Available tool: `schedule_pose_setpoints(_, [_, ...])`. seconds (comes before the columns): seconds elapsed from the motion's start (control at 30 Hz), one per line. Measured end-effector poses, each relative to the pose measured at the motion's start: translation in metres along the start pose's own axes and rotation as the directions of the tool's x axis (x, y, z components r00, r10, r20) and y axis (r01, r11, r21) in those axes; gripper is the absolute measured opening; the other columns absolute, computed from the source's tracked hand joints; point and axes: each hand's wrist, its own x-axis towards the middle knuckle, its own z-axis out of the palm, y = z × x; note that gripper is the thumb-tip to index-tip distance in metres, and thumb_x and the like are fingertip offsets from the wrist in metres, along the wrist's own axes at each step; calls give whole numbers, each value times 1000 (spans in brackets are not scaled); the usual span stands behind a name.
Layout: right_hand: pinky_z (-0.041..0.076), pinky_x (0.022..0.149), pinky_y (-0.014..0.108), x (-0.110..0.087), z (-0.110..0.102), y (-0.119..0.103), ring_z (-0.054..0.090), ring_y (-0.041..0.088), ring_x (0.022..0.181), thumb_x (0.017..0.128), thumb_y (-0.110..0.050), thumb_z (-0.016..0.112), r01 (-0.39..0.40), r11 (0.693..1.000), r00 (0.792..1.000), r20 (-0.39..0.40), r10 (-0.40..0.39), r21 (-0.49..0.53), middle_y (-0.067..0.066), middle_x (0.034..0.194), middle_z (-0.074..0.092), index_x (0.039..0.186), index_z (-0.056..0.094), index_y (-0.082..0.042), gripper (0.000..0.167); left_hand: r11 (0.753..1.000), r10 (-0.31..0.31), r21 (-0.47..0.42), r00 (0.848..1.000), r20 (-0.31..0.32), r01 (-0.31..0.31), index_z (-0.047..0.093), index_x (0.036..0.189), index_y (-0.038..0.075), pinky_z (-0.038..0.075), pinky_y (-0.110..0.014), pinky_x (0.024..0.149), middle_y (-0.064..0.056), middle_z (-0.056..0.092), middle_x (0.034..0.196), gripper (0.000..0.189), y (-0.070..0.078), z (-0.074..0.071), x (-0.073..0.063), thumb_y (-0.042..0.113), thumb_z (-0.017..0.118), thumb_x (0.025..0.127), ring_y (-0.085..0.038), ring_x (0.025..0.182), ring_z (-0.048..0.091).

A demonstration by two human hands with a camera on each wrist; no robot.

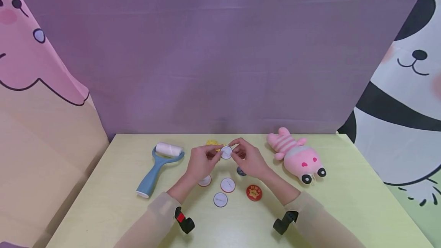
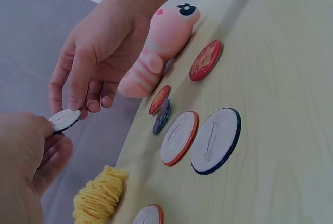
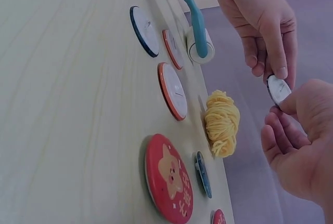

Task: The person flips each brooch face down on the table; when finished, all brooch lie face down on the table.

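Between both hands a round pin badge (image 1: 226, 152) is held up above the table, its white back with the pin turned toward me. My left hand (image 1: 202, 160) pinches its left edge between thumb and fingers. On the opposite edge, the thumb and fingertips of my right hand (image 1: 250, 159) pinch it too. Below the hands lie more badges: white-backed ones (image 1: 227, 185) (image 1: 220, 199) (image 1: 204, 180), a red one with a star figure (image 1: 254, 193) face up, and a dark blue one (image 1: 241, 171) partly covered by the right hand. Another red badge (image 2: 159, 100) shows beside the blue one in the left wrist view.
A blue-handled lint roller (image 1: 155, 171) lies at the left of the table. Behind the hands is a bundle of yellow yarn (image 2: 100, 195), mostly hidden in the head view. At the right lies a pink striped plush toy (image 1: 296, 156). A purple cloth (image 1: 220, 56) hangs behind the table.
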Motion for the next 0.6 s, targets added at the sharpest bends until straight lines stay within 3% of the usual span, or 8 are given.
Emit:
schedule_pose_setpoints(0.23, [55,73,23,-2,0,0,64,12,78,101,-8,70,-19,1000,1000,23,19,17,9,91,74,127,68,-12,27,997,-45,-50,994,96,50,77,124,0,63,-22,73,-11,80,91,39,1,-2,-2,2,86,86,-17,78,76])
schedule_pose_setpoints(0.6, [58,75,23,-3,-1,4,64,12,82,91,-10,82,-2,1000,995,103,0,20,3,92,70,127,70,-7,38,998,-64,-18,989,133,67,79,117,0,62,-20,74,-11,81,97,31,-9,1,-3,9,87,89,-16,81,75])
